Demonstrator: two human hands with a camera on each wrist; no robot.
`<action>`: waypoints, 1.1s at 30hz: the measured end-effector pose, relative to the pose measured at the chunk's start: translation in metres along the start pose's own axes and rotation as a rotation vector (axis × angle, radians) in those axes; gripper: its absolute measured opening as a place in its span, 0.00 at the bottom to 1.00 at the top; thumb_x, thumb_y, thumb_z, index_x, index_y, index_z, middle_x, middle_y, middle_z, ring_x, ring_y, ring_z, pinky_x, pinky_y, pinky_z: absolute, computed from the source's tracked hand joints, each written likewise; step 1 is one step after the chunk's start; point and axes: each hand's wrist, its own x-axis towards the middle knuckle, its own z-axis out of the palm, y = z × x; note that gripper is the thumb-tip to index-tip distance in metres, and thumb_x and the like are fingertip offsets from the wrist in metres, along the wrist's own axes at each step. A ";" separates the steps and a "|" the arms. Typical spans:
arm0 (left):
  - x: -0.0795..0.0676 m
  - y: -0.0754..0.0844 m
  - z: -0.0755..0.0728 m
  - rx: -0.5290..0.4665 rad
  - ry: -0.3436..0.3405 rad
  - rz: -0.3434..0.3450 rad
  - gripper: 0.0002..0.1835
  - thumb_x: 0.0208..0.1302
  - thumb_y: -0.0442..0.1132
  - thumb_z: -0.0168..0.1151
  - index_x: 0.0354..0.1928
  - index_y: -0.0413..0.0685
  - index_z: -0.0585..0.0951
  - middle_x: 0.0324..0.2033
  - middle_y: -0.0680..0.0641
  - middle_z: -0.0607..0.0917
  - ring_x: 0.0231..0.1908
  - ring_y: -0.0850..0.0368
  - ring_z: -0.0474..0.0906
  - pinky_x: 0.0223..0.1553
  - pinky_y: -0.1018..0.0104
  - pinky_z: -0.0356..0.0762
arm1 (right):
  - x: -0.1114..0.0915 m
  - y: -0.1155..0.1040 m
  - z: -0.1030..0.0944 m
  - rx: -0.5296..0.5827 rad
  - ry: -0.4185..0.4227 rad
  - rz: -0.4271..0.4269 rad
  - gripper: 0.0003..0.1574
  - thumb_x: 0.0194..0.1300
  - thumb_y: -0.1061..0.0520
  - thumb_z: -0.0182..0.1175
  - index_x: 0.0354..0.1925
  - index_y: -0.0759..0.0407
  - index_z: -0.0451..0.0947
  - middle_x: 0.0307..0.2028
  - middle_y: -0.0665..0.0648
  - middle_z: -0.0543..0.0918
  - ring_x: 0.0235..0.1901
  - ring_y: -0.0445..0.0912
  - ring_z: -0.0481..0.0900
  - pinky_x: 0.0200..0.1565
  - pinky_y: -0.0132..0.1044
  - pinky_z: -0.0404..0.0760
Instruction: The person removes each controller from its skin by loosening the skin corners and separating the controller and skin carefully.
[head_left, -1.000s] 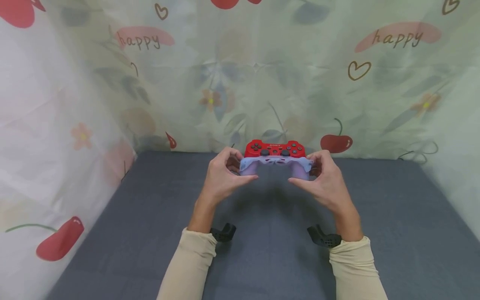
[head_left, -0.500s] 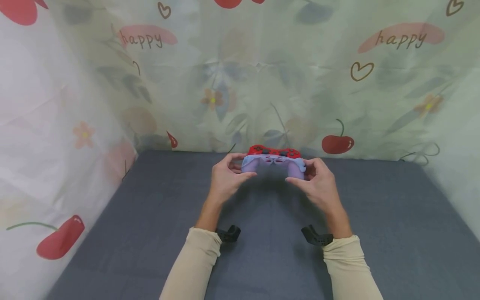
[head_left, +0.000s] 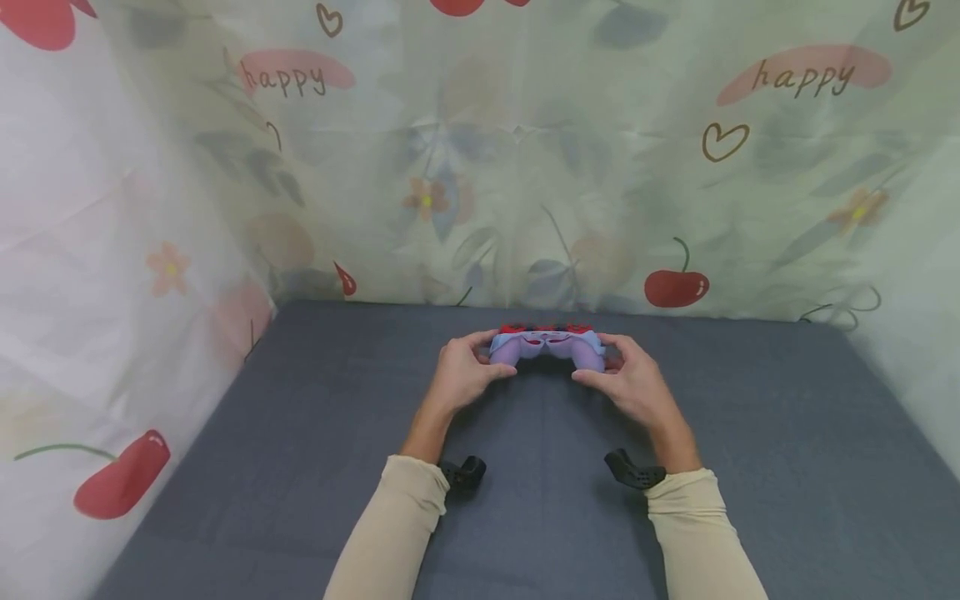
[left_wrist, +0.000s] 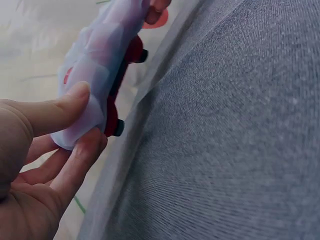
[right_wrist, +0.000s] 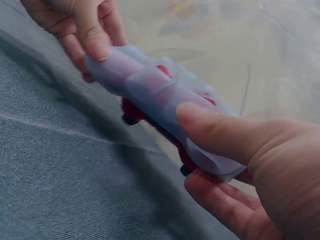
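Note:
A red game controller (head_left: 512, 328) is partly wrapped in a translucent pale-purple silicone cover (head_left: 546, 341). Both grips are inside the cover, while the red face with its black thumbsticks shows on the far side. My left hand (head_left: 467, 368) pinches the left end between thumb and fingers. At the right end, my right hand (head_left: 628, 369) pinches it the same way, thumb on the near side. In the right wrist view the cover (right_wrist: 150, 82) has small openings where red shows through. The left wrist view shows a thumbstick (left_wrist: 119, 127) jutting out beneath the cover.
A dark grey cloth (head_left: 315, 467) covers the table below the hands. Behind it hangs a printed curtain (head_left: 517, 167), with another at the left side. Each wrist wears a black camera mount (head_left: 467, 473).
Both hands have lowered the controller toward the table and nearer to me. It has tipped so that its red face now shows less and the purple cover's back shows more.

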 end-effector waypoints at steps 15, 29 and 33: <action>0.001 -0.006 -0.003 0.020 0.018 -0.079 0.29 0.45 0.49 0.85 0.53 0.58 0.87 0.34 0.53 0.91 0.35 0.61 0.87 0.36 0.64 0.82 | 0.001 0.012 0.005 -0.034 0.016 0.123 0.49 0.57 0.39 0.75 0.68 0.57 0.69 0.61 0.63 0.80 0.55 0.55 0.84 0.45 0.36 0.82; -0.002 -0.012 -0.014 0.020 -0.079 -0.001 0.26 0.42 0.55 0.85 0.43 0.58 0.83 0.31 0.52 0.87 0.33 0.56 0.83 0.33 0.62 0.80 | -0.001 0.019 -0.002 -0.063 -0.101 0.159 0.55 0.53 0.29 0.74 0.67 0.58 0.69 0.54 0.63 0.81 0.51 0.53 0.78 0.49 0.40 0.78; -0.001 -0.014 -0.013 0.024 -0.122 0.017 0.27 0.42 0.55 0.85 0.42 0.57 0.82 0.32 0.50 0.84 0.34 0.54 0.80 0.33 0.62 0.78 | -0.001 0.022 -0.004 -0.059 -0.129 0.165 0.54 0.53 0.30 0.74 0.66 0.58 0.70 0.54 0.63 0.82 0.51 0.52 0.79 0.48 0.38 0.78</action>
